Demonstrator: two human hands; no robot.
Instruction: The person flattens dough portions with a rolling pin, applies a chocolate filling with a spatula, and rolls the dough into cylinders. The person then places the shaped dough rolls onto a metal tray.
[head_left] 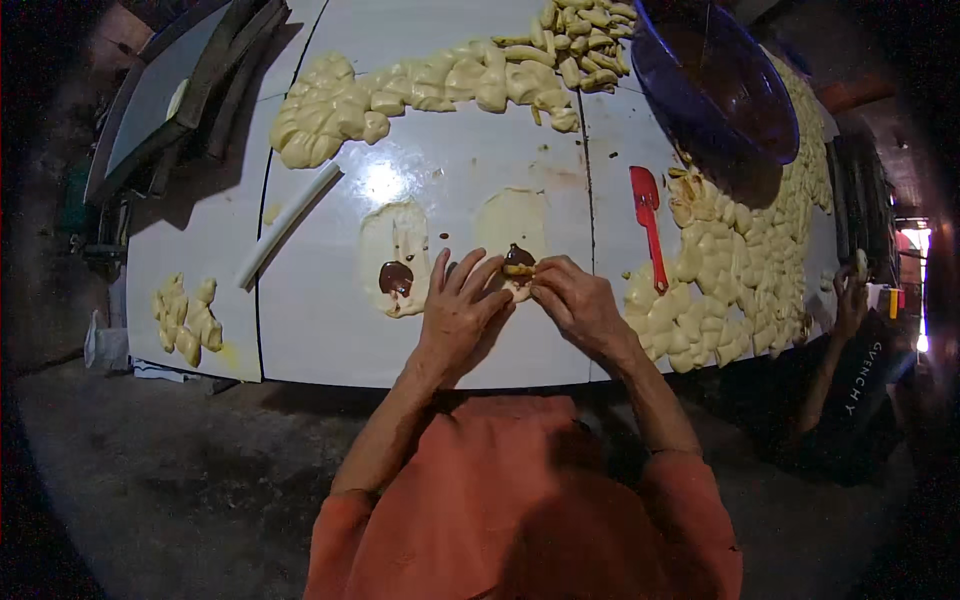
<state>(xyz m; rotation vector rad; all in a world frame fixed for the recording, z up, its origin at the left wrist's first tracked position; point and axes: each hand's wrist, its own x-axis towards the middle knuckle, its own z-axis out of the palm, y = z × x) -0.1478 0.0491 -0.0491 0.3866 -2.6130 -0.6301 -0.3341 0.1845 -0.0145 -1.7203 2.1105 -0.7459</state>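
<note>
Two flat oval sheets of pale dough lie on the white table before me. The left dough sheet (407,235) carries a dark brown glossy spread (396,277). On the right dough sheet (511,212), a small yellowish-brown banana piece (518,270) lies across another patch of the brown spread (518,255). My right hand (578,302) pinches the banana piece by its right end. My left hand (457,312) rests between the sheets with its fingers spread, the index fingertip close to the piece's left end; whether it touches is unclear.
A red spatula (648,220) and many dough pieces (745,270) lie right, below a blue basin (667,75) holding brown liquid. Dough (320,115) and peeled bananas (590,40) line the back. Left are a white tube (290,228), dough lumps (187,322) and wooden-framed boards (150,100). Another person (850,390) stands right.
</note>
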